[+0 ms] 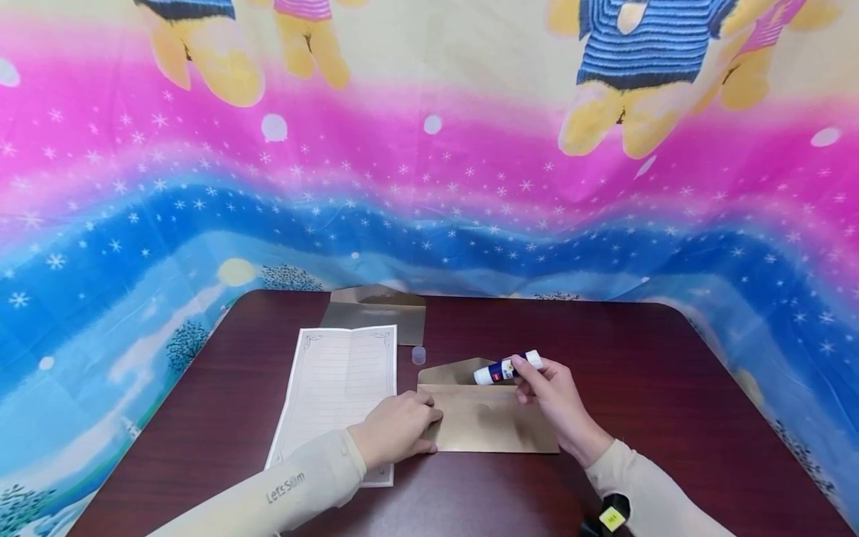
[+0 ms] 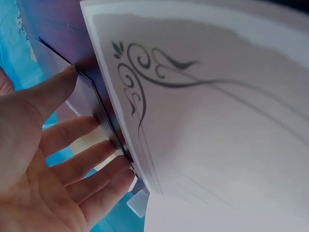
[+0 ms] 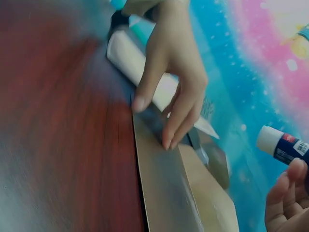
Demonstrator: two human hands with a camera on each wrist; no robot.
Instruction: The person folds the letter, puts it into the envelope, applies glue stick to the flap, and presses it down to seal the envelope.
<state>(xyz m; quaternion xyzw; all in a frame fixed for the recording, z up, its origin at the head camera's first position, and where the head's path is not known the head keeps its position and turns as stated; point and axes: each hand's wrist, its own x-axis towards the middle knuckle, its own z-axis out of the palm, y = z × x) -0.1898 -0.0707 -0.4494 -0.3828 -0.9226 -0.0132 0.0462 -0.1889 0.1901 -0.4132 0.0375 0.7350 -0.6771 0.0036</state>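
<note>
A gold envelope [image 1: 496, 429] lies on the table with its flap [image 1: 446, 371] unfolded toward the back. My left hand [image 1: 397, 426] rests on the envelope's left end; in the right wrist view its thumb and fingertips press down there, spread apart. Above the flap, my right hand [image 1: 553, 399] pinches a blue and white glue stick [image 1: 503, 371] between thumb and fingers, its white end pointing left. The glue stick is also in the right wrist view, at the right edge. A small clear cap [image 1: 419, 355] stands behind the envelope's left corner.
A lined sheet of letter paper [image 1: 335, 388] with an ornate border lies at the left, partly under my left forearm. Behind it is a second envelope [image 1: 376, 317], its front edge overlapped by the paper. A printed cloth [image 1: 429, 186] hangs around the dark red table [image 1: 658, 373].
</note>
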